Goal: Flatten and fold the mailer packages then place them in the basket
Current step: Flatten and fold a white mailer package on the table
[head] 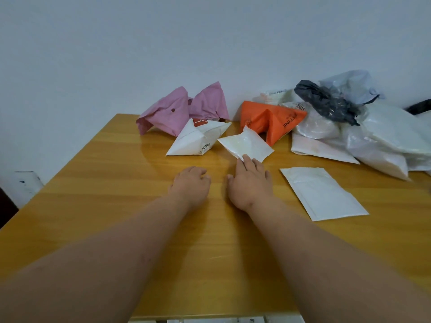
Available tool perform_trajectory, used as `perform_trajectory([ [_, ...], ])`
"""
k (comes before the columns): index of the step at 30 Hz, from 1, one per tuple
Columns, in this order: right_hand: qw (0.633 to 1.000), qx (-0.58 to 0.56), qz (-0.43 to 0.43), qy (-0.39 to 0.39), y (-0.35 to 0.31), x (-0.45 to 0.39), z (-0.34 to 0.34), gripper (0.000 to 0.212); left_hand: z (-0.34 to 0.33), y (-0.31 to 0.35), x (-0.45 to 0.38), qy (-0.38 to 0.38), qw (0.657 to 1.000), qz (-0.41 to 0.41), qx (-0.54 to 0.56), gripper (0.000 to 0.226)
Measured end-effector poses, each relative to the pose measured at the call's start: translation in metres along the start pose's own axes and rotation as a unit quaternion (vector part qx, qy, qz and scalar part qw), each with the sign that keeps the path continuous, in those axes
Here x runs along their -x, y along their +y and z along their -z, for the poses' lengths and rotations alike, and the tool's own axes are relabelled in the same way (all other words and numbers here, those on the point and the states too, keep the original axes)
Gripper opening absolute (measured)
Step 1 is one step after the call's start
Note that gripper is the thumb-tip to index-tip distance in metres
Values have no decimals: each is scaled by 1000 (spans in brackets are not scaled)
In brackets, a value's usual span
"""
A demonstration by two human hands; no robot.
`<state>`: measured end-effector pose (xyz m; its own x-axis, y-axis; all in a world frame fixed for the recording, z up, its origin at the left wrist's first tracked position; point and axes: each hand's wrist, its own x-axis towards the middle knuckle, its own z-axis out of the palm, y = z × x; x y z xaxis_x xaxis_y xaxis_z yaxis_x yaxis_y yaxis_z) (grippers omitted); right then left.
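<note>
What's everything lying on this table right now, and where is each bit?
Pink mailers: two, pink, puffed up, far edge by the wall.
White folded mailer: one, white with a barcode, in front of the pink ones.
Small white mailer: one, white, centre, under the right fingertips.
Orange mailer: one, orange with black lettering, behind the small white one.
Flat mailer: one, white, lying flat to the right of the hands.
Bag pile: count unclear, mostly white with one black bag on top, far right.
Table: one, yellow wood.
Wall: pale grey, behind the table.
Left hand: fingers loosely curled, resting on the table, holding nothing.
Right hand: fingers straight, touching the small white mailer.
</note>
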<state>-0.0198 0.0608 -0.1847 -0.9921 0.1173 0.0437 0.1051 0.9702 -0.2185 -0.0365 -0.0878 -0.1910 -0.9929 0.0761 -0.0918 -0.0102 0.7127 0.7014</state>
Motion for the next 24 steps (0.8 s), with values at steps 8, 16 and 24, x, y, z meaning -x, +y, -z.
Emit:
perform_trajectory([
  [8, 951, -228, 8, 209, 3, 43, 44, 37, 10, 3, 45, 51, 994, -2, 100, 50],
  [16, 804, -540, -123, 215, 1, 83, 93, 23, 29, 22, 88, 103, 981, -48, 159, 80],
  [24, 829, -529, -178, 37, 10, 123, 79, 21, 44, 10, 122, 34, 950, 56, 306, 84],
])
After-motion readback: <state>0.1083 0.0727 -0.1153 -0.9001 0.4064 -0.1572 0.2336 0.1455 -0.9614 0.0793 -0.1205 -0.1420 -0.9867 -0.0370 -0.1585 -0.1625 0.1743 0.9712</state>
